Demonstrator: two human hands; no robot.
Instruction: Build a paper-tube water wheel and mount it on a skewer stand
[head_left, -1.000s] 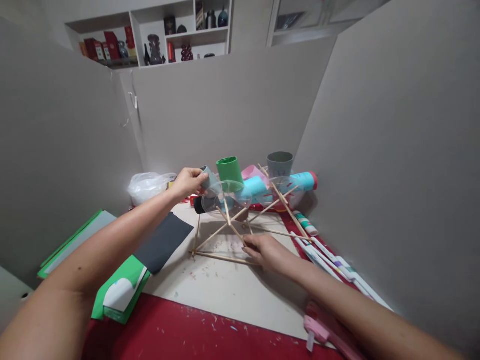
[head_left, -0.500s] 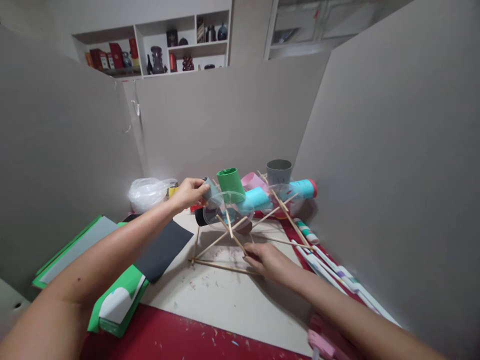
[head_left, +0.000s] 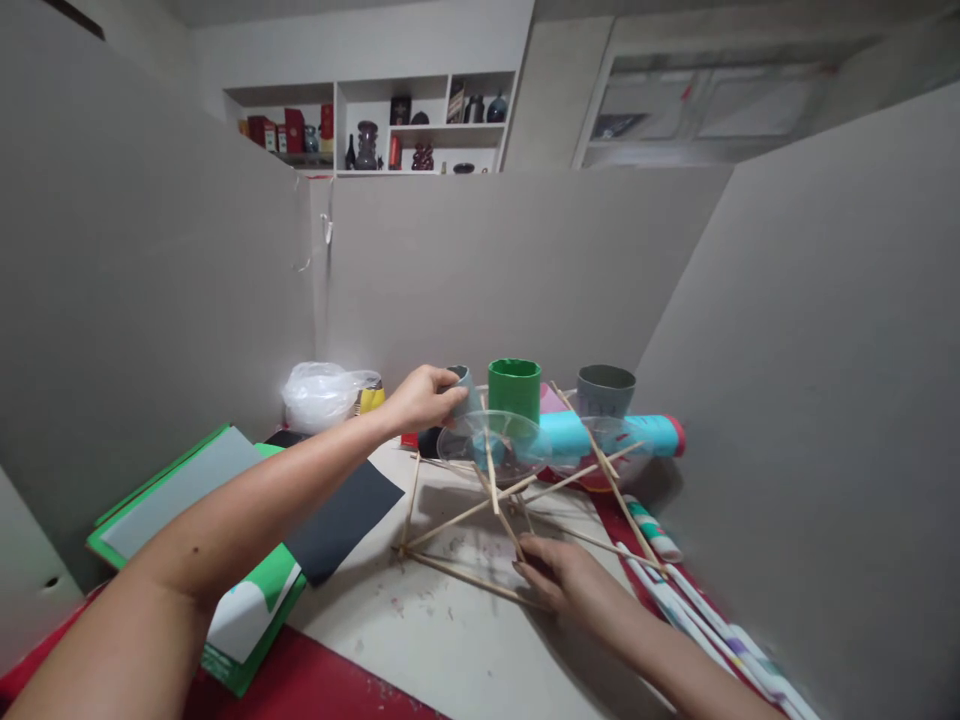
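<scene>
My left hand point(head_left: 429, 400) pinches the rim of a grey-blue paper tube point(head_left: 469, 392), which leans slightly on a clear plastic disc point(head_left: 450, 452). Beside it on this disc stands an upright green paper tube point(head_left: 514, 392). Below is a frame of thin wooden sticks point(head_left: 461, 522), crossed and joined at the corners. The fingers of my right hand point(head_left: 559, 572) close round the frame's near right corner, partly hiding it. To the right, a dark grey tube point(head_left: 606, 392) stands on a second clear disc point(head_left: 611, 432) over more sticks.
A blue roll with a red end point(head_left: 652, 436) lies behind the frame. White rods point(head_left: 712, 625) run along the right wall. Dark paper point(head_left: 349, 520), green sheets point(head_left: 255, 650) and a white plastic bag point(head_left: 322, 395) lie to the left. Grey panels point(head_left: 487, 270) enclose the table.
The view has shifted, so everything sits farther right and lower. The green tube and its disc, tilted before, now look more level. Both hands keep their holds.
</scene>
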